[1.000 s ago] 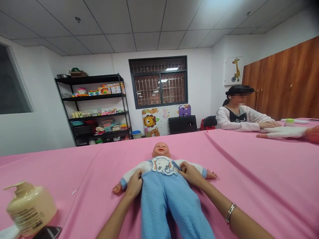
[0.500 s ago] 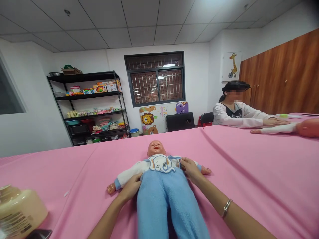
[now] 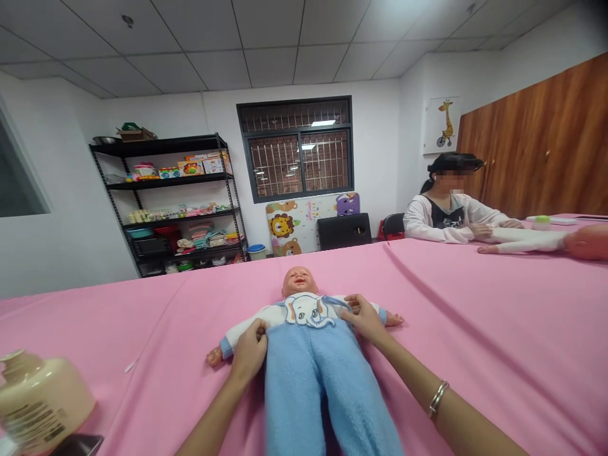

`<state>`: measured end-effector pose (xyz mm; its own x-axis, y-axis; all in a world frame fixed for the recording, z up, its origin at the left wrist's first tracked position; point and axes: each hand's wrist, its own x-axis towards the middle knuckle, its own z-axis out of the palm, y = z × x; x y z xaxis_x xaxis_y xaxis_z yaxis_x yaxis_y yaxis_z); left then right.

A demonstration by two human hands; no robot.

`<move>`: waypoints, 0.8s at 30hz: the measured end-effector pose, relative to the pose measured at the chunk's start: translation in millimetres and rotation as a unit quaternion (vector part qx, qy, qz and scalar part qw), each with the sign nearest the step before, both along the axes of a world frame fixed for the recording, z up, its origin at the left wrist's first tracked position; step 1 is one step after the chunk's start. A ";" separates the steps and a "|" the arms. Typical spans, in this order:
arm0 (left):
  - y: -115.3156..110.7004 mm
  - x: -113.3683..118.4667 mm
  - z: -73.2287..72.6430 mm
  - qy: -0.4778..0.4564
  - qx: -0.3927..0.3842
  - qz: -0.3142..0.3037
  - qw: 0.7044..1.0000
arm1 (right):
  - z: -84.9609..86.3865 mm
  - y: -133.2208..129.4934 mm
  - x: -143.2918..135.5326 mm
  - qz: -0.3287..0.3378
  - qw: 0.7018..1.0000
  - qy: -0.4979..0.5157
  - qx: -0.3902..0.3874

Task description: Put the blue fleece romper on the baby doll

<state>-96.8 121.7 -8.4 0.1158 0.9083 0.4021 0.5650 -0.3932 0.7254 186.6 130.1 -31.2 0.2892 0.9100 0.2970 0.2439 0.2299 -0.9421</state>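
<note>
A baby doll (image 3: 299, 282) lies on its back, arms spread, on the pink sheet (image 3: 156, 354). It wears a white long-sleeved top and blue fleece overalls (image 3: 304, 367) with an elephant bib (image 3: 308, 311). My left hand (image 3: 251, 345) is closed at the overalls' waist edge on the left side, thumb and fingers pinched together. On the other side, my right hand (image 3: 365, 316) pinches the blue shoulder strap (image 3: 338, 302) beside the bib. A silver bracelet circles my right wrist.
A cream pump bottle (image 3: 42, 399) stands at the near left, beside a dark object. Across the table at right, a person (image 3: 441, 209) in a headset handles another doll (image 3: 527, 240). Behind are a black shelf (image 3: 175, 180) and wooden cabinets (image 3: 546, 145).
My left hand has moved up slightly along the waist and curled its fingers into a pinch. My right fingers have shifted on the strap. The other person's hands have drawn back toward their body.
</note>
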 end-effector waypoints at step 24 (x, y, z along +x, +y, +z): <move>-20.1 27.2 22.5 -0.031 0.115 0.038 0.992 | -10.0 2.3 -1.8 -0.046 0.993 -0.101 -0.040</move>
